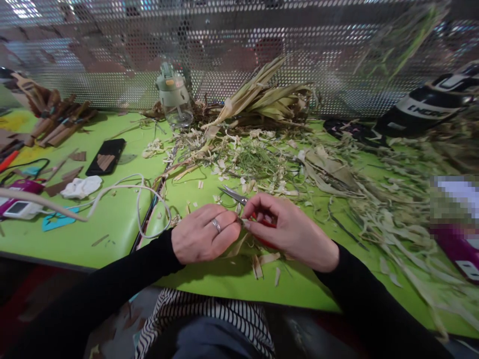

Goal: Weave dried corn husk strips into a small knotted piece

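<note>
My left hand [207, 233], with a ring on one finger, is closed, fingers curled and pressed together over a pale dried leaf strip [236, 246] that shows below them. Thumb and forefinger of my right hand [279, 227] pinch at the left fingertips, where a small dark end of the strip peeks out. Most of what lies between the fingers is hidden. Scissors [234, 194] with grey blades and red handles lie under my right hand, blades pointing away to the left; the right hand covers much of the handles. Small leaf scraps [258, 267] lie just below.
Shredded dried leaves [258, 159] spread across the green table [209, 279], with a husk bundle [254, 99] behind. A clear bottle [175, 99], black phone [107, 157], white cable [138, 187] and brown rolled bundles [56, 117] stand left. A black bottle [422, 109] leans at right. Perforated metal [239, 45] screens the back.
</note>
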Demonstrator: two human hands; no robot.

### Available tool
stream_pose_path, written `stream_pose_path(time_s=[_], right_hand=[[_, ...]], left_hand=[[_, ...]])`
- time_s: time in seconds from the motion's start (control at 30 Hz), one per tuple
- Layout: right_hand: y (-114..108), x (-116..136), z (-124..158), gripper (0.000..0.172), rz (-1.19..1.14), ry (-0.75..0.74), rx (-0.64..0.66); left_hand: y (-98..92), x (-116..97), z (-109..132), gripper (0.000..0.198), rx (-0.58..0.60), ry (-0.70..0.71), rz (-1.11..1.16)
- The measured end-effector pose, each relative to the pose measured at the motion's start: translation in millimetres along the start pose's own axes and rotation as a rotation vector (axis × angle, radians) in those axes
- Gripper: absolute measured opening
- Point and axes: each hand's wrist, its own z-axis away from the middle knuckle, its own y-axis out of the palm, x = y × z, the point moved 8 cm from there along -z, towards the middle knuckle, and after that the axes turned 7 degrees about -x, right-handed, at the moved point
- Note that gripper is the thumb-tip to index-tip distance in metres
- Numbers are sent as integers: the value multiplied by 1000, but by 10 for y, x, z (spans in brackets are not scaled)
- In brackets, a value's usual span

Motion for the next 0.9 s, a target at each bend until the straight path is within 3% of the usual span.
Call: stream_pose_path(time_s=[0.17,0.33,0.5,0.73,0.9], right_hand=[[48,-62,-9,8,-93,75,119],[122,-169,-31,13,-161,147,178],[124,-106,-33,9,-63,70,58],[46,75,45,12,133,-71,-170],[54,180,92,21,210,-172,-252]], left_hand=[[78,119,17,11,55,-134,149],[241,268,123,14,207,-418,265],[308,374,226,20,281,-665,366],[263,469,221,15,193,-858,492],[344,513,292,15,184,-1051,665]])
